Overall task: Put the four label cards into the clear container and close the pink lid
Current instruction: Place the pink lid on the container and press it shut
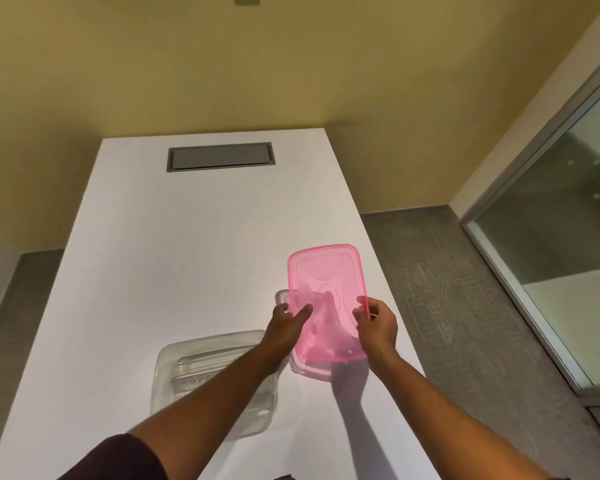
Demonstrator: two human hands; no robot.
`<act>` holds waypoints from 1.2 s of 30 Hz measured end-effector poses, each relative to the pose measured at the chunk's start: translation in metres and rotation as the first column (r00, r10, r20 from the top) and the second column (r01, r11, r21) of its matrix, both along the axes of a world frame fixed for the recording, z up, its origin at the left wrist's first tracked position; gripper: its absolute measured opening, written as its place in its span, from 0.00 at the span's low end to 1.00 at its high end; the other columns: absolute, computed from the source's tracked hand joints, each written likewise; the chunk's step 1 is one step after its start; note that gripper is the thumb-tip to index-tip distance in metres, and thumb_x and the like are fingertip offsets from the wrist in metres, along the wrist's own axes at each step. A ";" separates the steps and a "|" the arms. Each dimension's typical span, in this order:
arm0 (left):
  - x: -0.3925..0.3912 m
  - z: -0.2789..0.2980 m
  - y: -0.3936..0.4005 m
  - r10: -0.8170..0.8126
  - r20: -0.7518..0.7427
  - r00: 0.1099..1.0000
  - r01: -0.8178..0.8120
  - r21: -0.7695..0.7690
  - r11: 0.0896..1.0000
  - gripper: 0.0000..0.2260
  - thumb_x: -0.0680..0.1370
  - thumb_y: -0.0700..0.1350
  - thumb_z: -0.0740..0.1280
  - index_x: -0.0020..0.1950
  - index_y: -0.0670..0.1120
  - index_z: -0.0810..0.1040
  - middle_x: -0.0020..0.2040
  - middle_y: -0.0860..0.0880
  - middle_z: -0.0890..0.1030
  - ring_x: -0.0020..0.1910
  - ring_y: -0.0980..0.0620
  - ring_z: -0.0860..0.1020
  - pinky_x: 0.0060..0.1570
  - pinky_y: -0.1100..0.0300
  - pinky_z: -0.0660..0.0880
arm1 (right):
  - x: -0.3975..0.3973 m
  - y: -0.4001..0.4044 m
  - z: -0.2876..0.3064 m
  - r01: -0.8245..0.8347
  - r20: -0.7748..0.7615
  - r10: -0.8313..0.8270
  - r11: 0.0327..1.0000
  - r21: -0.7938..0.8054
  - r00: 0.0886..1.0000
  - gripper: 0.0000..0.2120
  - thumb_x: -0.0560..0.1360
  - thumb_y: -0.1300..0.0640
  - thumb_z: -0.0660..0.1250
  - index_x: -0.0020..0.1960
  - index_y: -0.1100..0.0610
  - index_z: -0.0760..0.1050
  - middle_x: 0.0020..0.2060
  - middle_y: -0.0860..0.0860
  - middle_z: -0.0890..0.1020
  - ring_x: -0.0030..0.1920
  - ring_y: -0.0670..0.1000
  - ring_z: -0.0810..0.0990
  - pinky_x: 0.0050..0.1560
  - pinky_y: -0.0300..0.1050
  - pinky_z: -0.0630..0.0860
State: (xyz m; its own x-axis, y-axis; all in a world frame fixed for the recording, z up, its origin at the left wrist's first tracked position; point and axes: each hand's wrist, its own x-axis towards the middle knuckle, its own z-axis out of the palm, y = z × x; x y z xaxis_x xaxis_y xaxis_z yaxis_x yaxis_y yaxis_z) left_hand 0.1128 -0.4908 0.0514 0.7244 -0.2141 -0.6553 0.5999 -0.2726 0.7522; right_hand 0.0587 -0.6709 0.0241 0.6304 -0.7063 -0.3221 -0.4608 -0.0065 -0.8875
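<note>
The pink translucent lid (326, 285) is held up above the white table (174, 265), tilted away from me. My left hand (286, 327) grips its left edge and my right hand (376, 323) pinches its right edge. The clear container (174, 379) sits on the table to the lower left, partly behind my left forearm. White cards (201, 368) lie inside it; their number cannot be told. A pale shape under the lid is blurred.
A grey cable hatch (219, 156) is set into the table's far end. The table's right edge runs close beside the lid, with grey carpet (447, 289) beyond and a glass partition (561, 237) at the right. A yellow wall stands behind.
</note>
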 end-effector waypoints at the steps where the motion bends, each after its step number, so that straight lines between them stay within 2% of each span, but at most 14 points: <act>1: 0.003 0.005 0.008 0.006 0.007 1.000 -0.005 -0.013 1.000 0.29 0.79 0.58 0.66 0.74 0.45 0.63 0.65 0.48 0.74 0.54 0.51 0.77 0.48 0.58 0.77 | 0.001 0.007 0.004 -0.013 0.019 0.013 1.000 0.001 1.000 0.11 0.79 0.64 0.69 0.55 0.50 0.81 0.49 0.46 0.85 0.51 0.51 0.84 0.57 0.55 0.83; 2: 0.006 0.009 0.015 0.016 0.010 1.000 -0.016 -0.026 1.000 0.25 0.79 0.58 0.66 0.71 0.45 0.67 0.63 0.48 0.75 0.51 0.52 0.77 0.46 0.59 0.76 | 0.002 0.013 0.008 -0.032 0.033 0.033 0.999 -0.012 0.999 0.11 0.79 0.64 0.69 0.54 0.49 0.81 0.48 0.45 0.84 0.51 0.49 0.84 0.57 0.55 0.83; 4: 0.011 0.020 0.037 0.072 -0.002 0.997 -0.072 -0.069 0.995 0.22 0.79 0.59 0.64 0.65 0.46 0.70 0.59 0.47 0.76 0.51 0.52 0.77 0.54 0.54 0.77 | 0.002 0.032 0.020 -0.091 0.071 0.097 0.992 -0.089 0.993 0.11 0.79 0.63 0.70 0.54 0.48 0.80 0.48 0.42 0.83 0.50 0.45 0.83 0.57 0.53 0.83; 7: 0.019 0.035 0.072 0.192 -0.031 0.981 -0.195 -0.152 0.969 0.27 0.80 0.62 0.61 0.71 0.45 0.68 0.60 0.47 0.75 0.59 0.46 0.77 0.63 0.48 0.76 | -0.001 0.060 0.037 -0.178 0.142 0.231 0.933 -0.312 0.963 0.10 0.78 0.64 0.69 0.54 0.50 0.79 0.48 0.45 0.81 0.49 0.45 0.81 0.53 0.50 0.82; 10: 0.024 0.045 0.106 0.299 -0.094 0.950 -0.313 -0.261 0.913 0.31 0.79 0.63 0.60 0.74 0.43 0.66 0.67 0.43 0.74 0.63 0.41 0.77 0.60 0.47 0.77 | -0.007 0.085 0.048 -0.237 0.172 0.399 0.782 -0.576 0.900 0.12 0.75 0.68 0.69 0.52 0.53 0.79 0.47 0.46 0.79 0.48 0.48 0.78 0.48 0.43 0.77; 13: 0.025 0.049 0.134 0.342 -0.176 0.923 -0.383 -0.347 0.856 0.28 0.79 0.62 0.62 0.68 0.41 0.70 0.63 0.40 0.78 0.59 0.39 0.80 0.56 0.45 0.79 | -0.013 0.109 0.051 -0.286 0.108 0.539 0.594 -0.752 0.835 0.14 0.73 0.71 0.70 0.50 0.53 0.80 0.46 0.46 0.79 0.47 0.48 0.74 0.47 0.31 0.68; 16: 0.020 0.050 0.156 0.367 -0.190 0.911 -0.412 -0.344 0.844 0.19 0.81 0.55 0.65 0.59 0.39 0.75 0.55 0.38 0.81 0.51 0.40 0.83 0.53 0.46 0.81 | -0.019 0.131 0.048 -0.330 0.035 0.645 0.436 -0.837 0.764 0.15 0.72 0.71 0.70 0.52 0.54 0.81 0.48 0.48 0.80 0.49 0.51 0.75 0.44 0.37 0.73; 19: 0.014 0.046 0.174 0.453 -0.205 0.868 -0.497 -0.314 0.809 0.10 0.81 0.41 0.64 0.60 0.37 0.75 0.54 0.36 0.80 0.48 0.40 0.82 0.48 0.48 0.82 | -0.024 0.146 0.040 -0.377 -0.020 0.718 0.340 -0.862 0.695 0.17 0.71 0.69 0.71 0.54 0.52 0.81 0.50 0.47 0.78 0.51 0.52 0.76 0.40 0.44 0.77; 22: 0.012 0.042 0.189 0.493 -0.203 0.846 -0.532 -0.267 0.804 0.13 0.81 0.34 0.61 0.64 0.31 0.73 0.54 0.35 0.80 0.48 0.39 0.81 0.44 0.48 0.81 | -0.028 0.154 0.031 -0.460 -0.105 0.748 0.285 -0.841 0.655 0.19 0.71 0.64 0.74 0.57 0.47 0.78 0.54 0.43 0.76 0.55 0.49 0.76 0.40 0.41 0.77; 24: 0.010 0.040 0.198 0.487 -0.201 0.850 -0.526 -0.262 0.809 0.14 0.80 0.32 0.59 0.65 0.30 0.72 0.52 0.35 0.83 0.48 0.37 0.83 0.48 0.46 0.81 | -0.030 0.156 0.028 -0.512 -0.161 0.748 0.265 -0.817 0.644 0.21 0.70 0.60 0.75 0.60 0.44 0.77 0.56 0.43 0.76 0.58 0.49 0.75 0.42 0.40 0.78; 27: 0.009 0.037 0.209 0.505 -0.208 0.838 -0.546 -0.295 0.784 0.18 0.80 0.31 0.57 0.71 0.33 0.68 0.52 0.38 0.85 0.50 0.35 0.84 0.53 0.46 0.81 | -0.033 0.155 0.027 -0.550 -0.217 0.724 0.260 -0.794 0.655 0.25 0.69 0.58 0.77 0.63 0.45 0.76 0.62 0.46 0.76 0.64 0.50 0.73 0.49 0.42 0.80; 29: 0.008 0.035 0.216 0.516 -0.206 0.831 -0.556 -0.309 0.772 0.19 0.82 0.32 0.57 0.74 0.36 0.65 0.53 0.39 0.85 0.49 0.36 0.85 0.53 0.47 0.82 | -0.035 0.153 0.027 -0.557 -0.213 0.710 0.294 -0.777 0.672 0.27 0.69 0.59 0.76 0.66 0.47 0.75 0.64 0.48 0.75 0.67 0.52 0.72 0.55 0.44 0.79; 33: 0.004 0.029 0.228 0.527 -0.191 0.828 -0.560 -0.323 0.763 0.18 0.84 0.37 0.56 0.74 0.37 0.65 0.55 0.39 0.85 0.46 0.39 0.86 0.50 0.49 0.83 | -0.037 0.147 0.022 -0.571 -0.089 0.673 0.541 -0.617 0.734 0.28 0.72 0.64 0.72 0.71 0.57 0.71 0.67 0.52 0.74 0.67 0.53 0.73 0.66 0.47 0.73; 36: -0.001 0.027 0.234 0.525 -0.180 0.832 -0.554 -0.310 0.772 0.17 0.84 0.37 0.57 0.73 0.38 0.66 0.55 0.39 0.84 0.45 0.40 0.86 0.44 0.52 0.84 | -0.034 0.145 0.021 -0.558 -0.053 0.572 0.768 -0.316 0.818 0.28 0.76 0.67 0.69 0.74 0.58 0.67 0.69 0.53 0.71 0.65 0.50 0.74 0.66 0.46 0.73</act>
